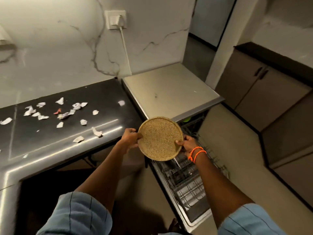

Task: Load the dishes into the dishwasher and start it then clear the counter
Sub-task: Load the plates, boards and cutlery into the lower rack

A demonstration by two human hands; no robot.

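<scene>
A round speckled tan plate [160, 138] is held in the air between the counter's right end and the dishwasher. My left hand [130, 139] grips its left rim and my right hand [187, 144], with orange bands on the wrist, grips its right rim. Below and to the right, the dishwasher [171, 92] stands with its door down and its wire lower rack [184, 177] pulled out. Something green [187, 119] shows deep inside the machine. Several crumpled paper scraps [64, 114] lie scattered on the black counter [50, 138].
A white wall socket [115, 19] with a cable running down sits above the counter's right end. Brown cabinets [264, 92] line the right side. Tan floor [237, 150] runs between the cabinets and the open dishwasher door.
</scene>
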